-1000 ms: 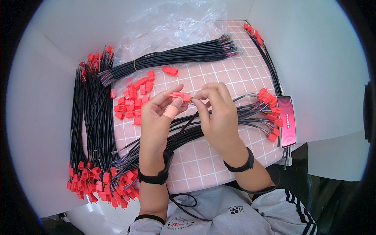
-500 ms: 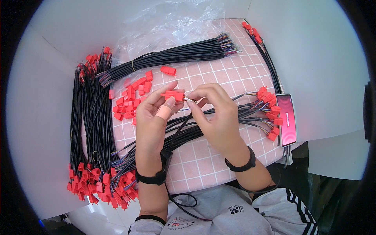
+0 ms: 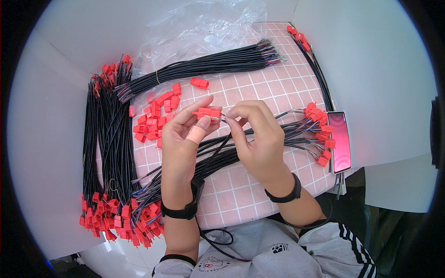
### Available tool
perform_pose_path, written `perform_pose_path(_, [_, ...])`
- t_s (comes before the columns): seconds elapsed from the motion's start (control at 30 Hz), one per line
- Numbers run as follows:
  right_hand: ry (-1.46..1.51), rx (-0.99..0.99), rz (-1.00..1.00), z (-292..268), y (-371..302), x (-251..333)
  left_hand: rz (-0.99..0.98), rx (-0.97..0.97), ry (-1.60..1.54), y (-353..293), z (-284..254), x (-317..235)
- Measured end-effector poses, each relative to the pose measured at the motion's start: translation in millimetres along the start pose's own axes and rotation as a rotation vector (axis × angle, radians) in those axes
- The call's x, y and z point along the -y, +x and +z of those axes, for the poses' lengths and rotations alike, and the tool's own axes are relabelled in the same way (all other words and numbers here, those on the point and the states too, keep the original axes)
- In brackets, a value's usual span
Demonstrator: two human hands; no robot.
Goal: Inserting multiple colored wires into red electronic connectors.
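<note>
Between the thumb and fingers of my left hand (image 3: 185, 132) is a red plastic connector housing (image 3: 207, 113). Thin wires (image 3: 223, 117) run out of its right end. My right hand (image 3: 258, 136) pinches those wires close to the housing, thumb against forefinger. A black cable (image 3: 218, 150) trails down from there toward my left wrist. Under both hands lies a bundle of black cables (image 3: 222, 161), its right ends fitted with red connectors (image 3: 323, 132). Just left of my left hand is a scattered pile of loose red connector housings (image 3: 150, 123).
A tied bundle of black cables (image 3: 199, 67) lies at the back beside a clear plastic bag (image 3: 199, 30). Many cables with red connectors (image 3: 116, 139) are stacked at the left edge. A phone (image 3: 340, 141) with a pink screen rests on the right, over more cables (image 3: 315, 65).
Both hands have shifted very slightly right with the connector housing. My right fingers have moved a little along the wires. The phone's screen now shows plain pink.
</note>
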State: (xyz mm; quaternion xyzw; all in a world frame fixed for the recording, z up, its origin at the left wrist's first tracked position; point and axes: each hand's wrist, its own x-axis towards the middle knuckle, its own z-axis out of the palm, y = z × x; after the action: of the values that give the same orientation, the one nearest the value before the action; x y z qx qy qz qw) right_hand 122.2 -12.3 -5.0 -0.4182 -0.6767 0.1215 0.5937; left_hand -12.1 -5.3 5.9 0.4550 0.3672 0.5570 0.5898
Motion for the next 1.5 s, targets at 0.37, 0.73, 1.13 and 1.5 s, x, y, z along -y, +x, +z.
perform_pose_path(0.37, [0.158,0.021,0.111,-0.1,0.8,-2.4,0.037,-0.012,0.069,-0.7,1.6,0.3])
perform_pose_path(0.73, [0.119,0.086,0.109,-0.3,1.0,-5.0,0.042,-0.023,0.114,0.9,-0.8,0.8])
perform_pose_path(1.13, [0.02,0.155,0.06,1.3,-1.1,-5.6,0.097,0.009,0.267,-0.8,-1.0,0.2])
perform_pose_path(1.5, [0.277,0.135,0.188,0.5,1.3,-6.1,0.007,-0.044,0.136,1.5,-2.1,2.3])
